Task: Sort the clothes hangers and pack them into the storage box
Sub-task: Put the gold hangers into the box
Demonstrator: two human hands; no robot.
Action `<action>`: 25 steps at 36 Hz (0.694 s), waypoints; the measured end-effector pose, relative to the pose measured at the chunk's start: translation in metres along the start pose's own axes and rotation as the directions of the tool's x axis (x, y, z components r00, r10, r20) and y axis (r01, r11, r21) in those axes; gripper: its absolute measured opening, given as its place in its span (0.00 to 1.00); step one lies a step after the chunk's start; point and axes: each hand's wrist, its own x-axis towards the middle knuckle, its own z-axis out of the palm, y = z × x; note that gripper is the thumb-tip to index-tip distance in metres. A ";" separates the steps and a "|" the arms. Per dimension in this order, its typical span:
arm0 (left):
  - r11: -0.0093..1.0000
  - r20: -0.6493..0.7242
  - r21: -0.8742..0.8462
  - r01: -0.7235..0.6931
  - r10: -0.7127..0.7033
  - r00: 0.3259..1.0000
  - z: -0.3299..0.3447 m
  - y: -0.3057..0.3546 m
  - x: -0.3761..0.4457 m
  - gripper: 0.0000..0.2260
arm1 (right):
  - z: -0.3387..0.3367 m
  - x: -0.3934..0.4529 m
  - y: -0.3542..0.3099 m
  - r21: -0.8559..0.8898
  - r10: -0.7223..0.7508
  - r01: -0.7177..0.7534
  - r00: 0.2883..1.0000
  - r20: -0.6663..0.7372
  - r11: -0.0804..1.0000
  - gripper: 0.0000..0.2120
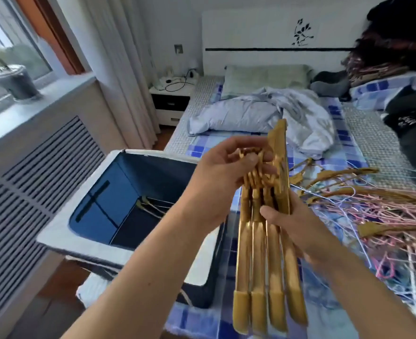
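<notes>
I cannot count the gold hangers (263, 241) in the bundle; they overlap, and their hooks vanish inside my left hand (222, 179). My right hand (297, 231) smears with motion, its fingers tucked behind the bundle, so I cannot tell how they grip. Both forearms run off the near edge. The storage box (62, 231) has its near right corner hidden behind my left arm, and the few hangers inside it (150, 206) sit too deep in shadow to count. The loose hanger pile (373, 216) on the right blurs into a pink and gold tangle and is cut by the right edge. Dark clothing (410, 128) far right is cropped too.
</notes>
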 end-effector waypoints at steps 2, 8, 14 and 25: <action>0.999 0.068 -0.004 -0.043 0.043 0.997 -0.032 0.029 -0.013 0.11 | 0.042 0.003 -0.021 -0.010 -0.019 0.019 1.000 -0.008 1.000 0.13; 0.990 0.098 0.057 -0.126 0.120 0.988 -0.113 0.105 -0.053 0.11 | 0.149 0.011 -0.057 -0.075 -0.048 0.053 0.997 0.066 0.996 0.07; 0.988 0.016 0.055 -0.147 0.146 0.989 -0.206 0.148 -0.080 0.11 | 0.236 0.031 -0.069 -0.117 -0.059 0.077 0.986 0.155 0.990 0.06; 0.989 -0.271 0.143 -0.036 0.074 0.960 -0.300 0.165 -0.094 0.11 | 0.320 0.072 -0.069 -0.089 0.102 -0.074 0.923 0.370 0.993 0.11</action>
